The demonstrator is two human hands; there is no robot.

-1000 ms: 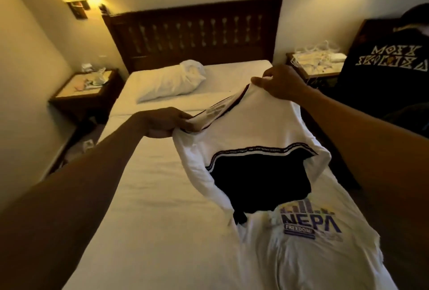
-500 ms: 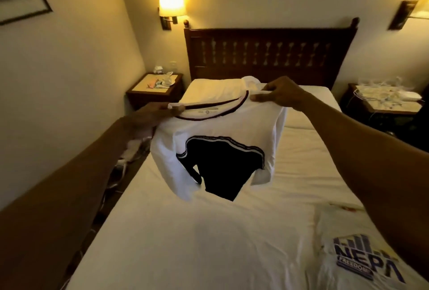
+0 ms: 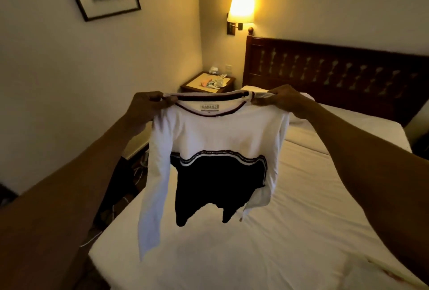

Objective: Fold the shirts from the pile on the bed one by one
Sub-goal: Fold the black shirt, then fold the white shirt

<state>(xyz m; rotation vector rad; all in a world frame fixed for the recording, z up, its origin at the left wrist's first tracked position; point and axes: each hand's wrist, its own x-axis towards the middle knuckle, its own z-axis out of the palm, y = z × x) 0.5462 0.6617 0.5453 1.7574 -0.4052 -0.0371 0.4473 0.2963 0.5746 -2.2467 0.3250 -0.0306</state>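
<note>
The white-and-black long-sleeved shirt [image 3: 216, 136] is held in the air above the bed [image 3: 325, 197]. It is spread by its shoulders, with the collar label turned towards the camera. Hem and sleeves hang free of the sheet. One shoulder is pinched by the left hand [image 3: 148, 104] and the other by the right hand [image 3: 282, 100], with fingers curled round the cloth.

The sleeve under the left hand [image 3: 151, 197] dangles over the mattress edge. If the shirt is laid down unsquared, that sleeve could be dragged off the side or trapped beneath the body. The other sleeve looks twisted and may be creased into the fold.

Compared with half a second ago, the shirt has been raised and stretched wider, and the sleeves have dropped to full length. The printed shirt on the bed is no longer in view.
</note>
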